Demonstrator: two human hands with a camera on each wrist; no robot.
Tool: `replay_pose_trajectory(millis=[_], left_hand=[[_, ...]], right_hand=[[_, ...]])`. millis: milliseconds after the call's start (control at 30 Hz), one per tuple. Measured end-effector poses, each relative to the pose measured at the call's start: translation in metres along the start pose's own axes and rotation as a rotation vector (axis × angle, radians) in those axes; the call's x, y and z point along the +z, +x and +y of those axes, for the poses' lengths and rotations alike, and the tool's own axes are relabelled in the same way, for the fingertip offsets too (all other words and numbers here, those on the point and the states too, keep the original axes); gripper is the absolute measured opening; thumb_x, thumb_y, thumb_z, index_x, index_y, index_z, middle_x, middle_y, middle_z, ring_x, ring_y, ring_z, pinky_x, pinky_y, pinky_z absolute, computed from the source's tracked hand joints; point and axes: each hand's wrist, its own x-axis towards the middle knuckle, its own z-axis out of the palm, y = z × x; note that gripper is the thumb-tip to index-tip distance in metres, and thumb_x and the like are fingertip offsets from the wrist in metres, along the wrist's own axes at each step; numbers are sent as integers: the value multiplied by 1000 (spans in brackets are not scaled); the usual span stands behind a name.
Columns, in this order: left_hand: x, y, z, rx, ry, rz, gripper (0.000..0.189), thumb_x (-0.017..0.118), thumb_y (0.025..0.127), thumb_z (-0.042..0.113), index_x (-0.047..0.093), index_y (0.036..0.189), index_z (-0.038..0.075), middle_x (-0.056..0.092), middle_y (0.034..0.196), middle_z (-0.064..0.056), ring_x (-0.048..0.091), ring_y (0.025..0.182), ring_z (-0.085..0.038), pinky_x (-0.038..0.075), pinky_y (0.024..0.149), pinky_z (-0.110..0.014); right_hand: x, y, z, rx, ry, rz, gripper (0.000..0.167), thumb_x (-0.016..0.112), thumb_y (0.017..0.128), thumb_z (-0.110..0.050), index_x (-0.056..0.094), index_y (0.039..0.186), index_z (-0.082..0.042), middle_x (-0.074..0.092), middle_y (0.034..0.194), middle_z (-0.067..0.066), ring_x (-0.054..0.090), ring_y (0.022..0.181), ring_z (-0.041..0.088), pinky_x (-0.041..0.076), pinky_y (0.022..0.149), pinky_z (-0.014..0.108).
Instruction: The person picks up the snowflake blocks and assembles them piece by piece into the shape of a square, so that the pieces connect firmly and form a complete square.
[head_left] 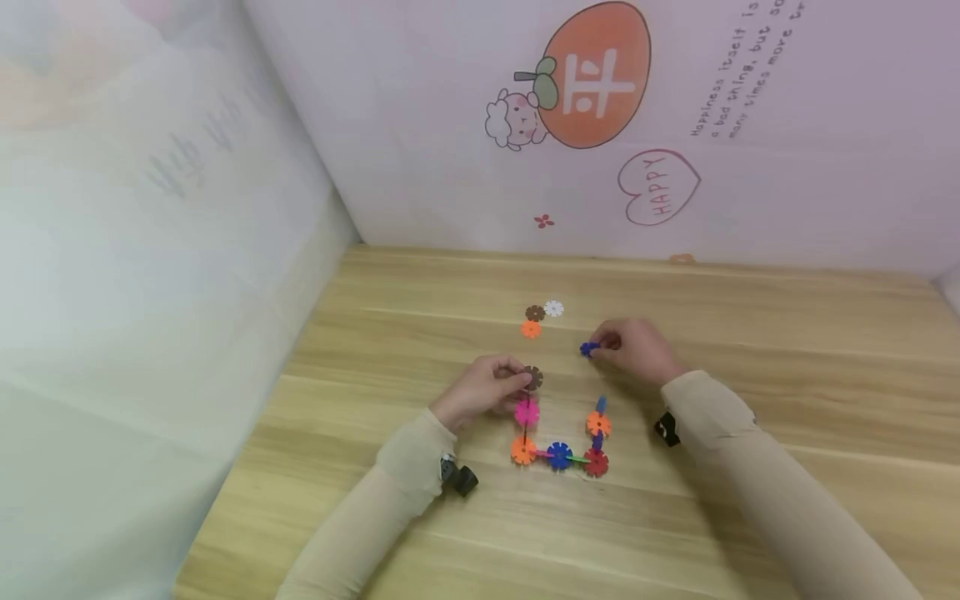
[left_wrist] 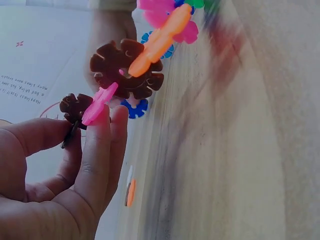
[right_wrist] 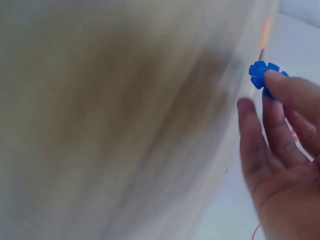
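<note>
A U-shaped chain of slotted plastic snowflake discs lies in the head view, with an orange disc (head_left: 523, 452), a blue disc (head_left: 559, 456) and a red disc (head_left: 596, 462) along its near side. My left hand (head_left: 483, 387) pinches the brown discs at the chain's left end, beside a pink disc (head_left: 527, 412). In the left wrist view, thumb and fingers meet around a brown disc (left_wrist: 75, 106) joined to a pink one (left_wrist: 100, 104). Apart from the chain, my right hand (head_left: 643, 348) holds a loose blue disc (right_wrist: 260, 74) between thumb and fingers.
Beyond the hands, a brown disc (head_left: 535, 313), a white disc (head_left: 553, 308) and an orange disc (head_left: 531, 329) lie close together on the wooden table (head_left: 825, 358). A printed white backdrop (head_left: 420, 150) rises behind the table's far edge, and another pale sheet (head_left: 187, 275) hangs along the left.
</note>
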Motion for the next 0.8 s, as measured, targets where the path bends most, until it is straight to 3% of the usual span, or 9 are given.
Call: replay_pose_trajectory(millis=[233,433,800], left_hand=[[1,3,-1,-5,-74,-13,17,62,97,15,62,107,2,69,106,-12,68,82,-15,62,74,-30],[4,8,-5,-8,-83,-16,16,63,97,17,62,104,3,66,102,-8,67,81,-16,61,76,-31],[8,9,-3,-3,-128,-50,17,64,96,15,62,105,0,68,108,-11,68,91,-17,61,81,-31]], right_hand=[[15,-26,-22,-28,228,-68,10,73,89,-15,72,99,-15,75,91,2,69,74,16,59,65,28],[25,-35,-35,-81,195,-24,9,75,87,-16,73,96,-19,74,89,-5,67,78,9,57,71,23],[29,-40,-44,-173,199,17,12,76,84,-6,74,91,-16,75,86,0,65,75,6,57,68,21]])
